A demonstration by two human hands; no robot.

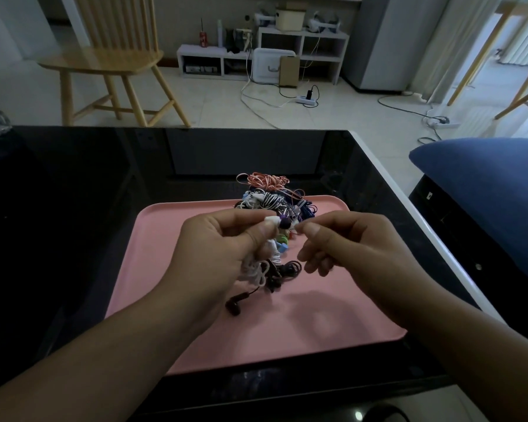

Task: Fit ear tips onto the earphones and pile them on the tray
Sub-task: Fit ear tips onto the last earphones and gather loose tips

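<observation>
**Both hands over the pink tray, a white earphone pinched in the left**

The tray (171,269) lies on the black table (73,208), and both hands hover above its middle. The left hand (217,251) has its grip curled round a white earphone (272,221): thumb and forefinger pinch the bud, which pokes out above the thumb, while its white cord (256,269) hangs in loops below the palm toward the tray. A dark purple tip (284,223) sits just beside the bud's end, touching or nearly so; whether it is seated on the bud I cannot tell.

The right hand (342,242) is just beside the left, its thumb and forefinger pressed together at the tips near the purple tip. If something is pinched there it is too small to make out. Its other fingers are loosely curled under.

On the tray below the hands lies a dark earphone (235,304) with its cord coiled (287,269), and small coloured bits (282,243) show between the hands. At the tray's far edge is a pile of tangled earphones (275,202), topped by an orange-and-white cord (267,180).

Beyond the table stands a wooden chair (110,56).
</observation>
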